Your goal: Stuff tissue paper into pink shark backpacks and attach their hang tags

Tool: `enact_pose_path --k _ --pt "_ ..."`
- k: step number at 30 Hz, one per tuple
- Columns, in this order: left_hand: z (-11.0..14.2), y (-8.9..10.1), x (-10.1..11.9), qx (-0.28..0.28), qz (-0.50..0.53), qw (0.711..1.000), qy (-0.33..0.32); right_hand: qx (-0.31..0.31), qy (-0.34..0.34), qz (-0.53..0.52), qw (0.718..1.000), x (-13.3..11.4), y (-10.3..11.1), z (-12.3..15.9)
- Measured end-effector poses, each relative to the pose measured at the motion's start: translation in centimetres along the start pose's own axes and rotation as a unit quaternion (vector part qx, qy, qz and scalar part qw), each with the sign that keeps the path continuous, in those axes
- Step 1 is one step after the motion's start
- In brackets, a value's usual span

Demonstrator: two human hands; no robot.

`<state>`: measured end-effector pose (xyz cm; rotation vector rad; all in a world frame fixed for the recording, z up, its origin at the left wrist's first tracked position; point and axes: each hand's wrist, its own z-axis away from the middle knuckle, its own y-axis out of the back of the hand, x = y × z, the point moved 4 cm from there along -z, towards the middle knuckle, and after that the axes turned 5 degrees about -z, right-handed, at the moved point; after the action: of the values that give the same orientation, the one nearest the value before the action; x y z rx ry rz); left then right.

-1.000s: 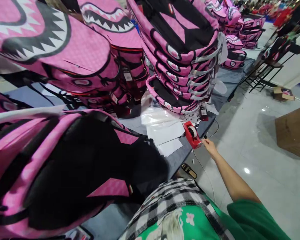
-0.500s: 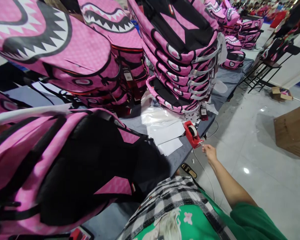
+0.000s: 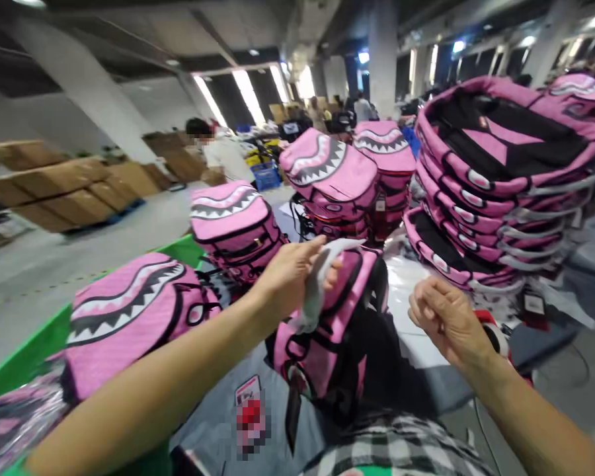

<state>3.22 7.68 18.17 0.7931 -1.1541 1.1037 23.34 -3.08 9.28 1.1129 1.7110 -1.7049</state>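
A pink and black backpack (image 3: 317, 367) stands in front of me on the table. My left hand (image 3: 295, 274) is closed on a thin white wrapping strip (image 3: 320, 284) at the top of this backpack; what lies under the strip is hidden. To the right, my right hand (image 3: 441, 320) is raised over white sheets (image 3: 424, 350), its fingers pinched together. Whatever they hold is too small to make out. Behind that wrist, a red tape dispenser (image 3: 488, 320) is partly covered.
Stacked pink backpacks (image 3: 506, 192) rise at the right, their handles wrapped in white. More shark-mouth backpacks (image 3: 327, 172) line the table's far side and left, beside a green edge (image 3: 34, 337). A co-worker (image 3: 228, 155) is beyond, near cardboard boxes (image 3: 64, 192).
My right hand has left the tape dispenser and come in toward the backpack. My left hand has come into clear view on the white strip. The view has tilted up and left.
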Motion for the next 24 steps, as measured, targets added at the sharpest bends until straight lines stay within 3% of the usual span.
enact_pose_path --k 3,6,12,24 --pt "0.2 -1.4 -0.3 -0.011 0.013 1.000 0.005 -0.067 0.032 0.026 0.997 -2.0 -6.5 -3.0" --pt "0.4 -1.9 -0.5 -0.037 0.042 0.998 -0.016 -0.067 0.008 0.045 0.997 -1.1 -9.1 -5.2" --pt "0.3 -2.1 -1.1 -0.104 0.011 0.993 -0.063 -0.050 -0.025 0.098 0.994 0.2 -9.2 -6.3" --pt "0.4 -1.6 -0.4 -0.091 -0.047 0.993 -0.057 -0.151 -0.084 0.175 0.969 -0.1 -8.0 -6.2"
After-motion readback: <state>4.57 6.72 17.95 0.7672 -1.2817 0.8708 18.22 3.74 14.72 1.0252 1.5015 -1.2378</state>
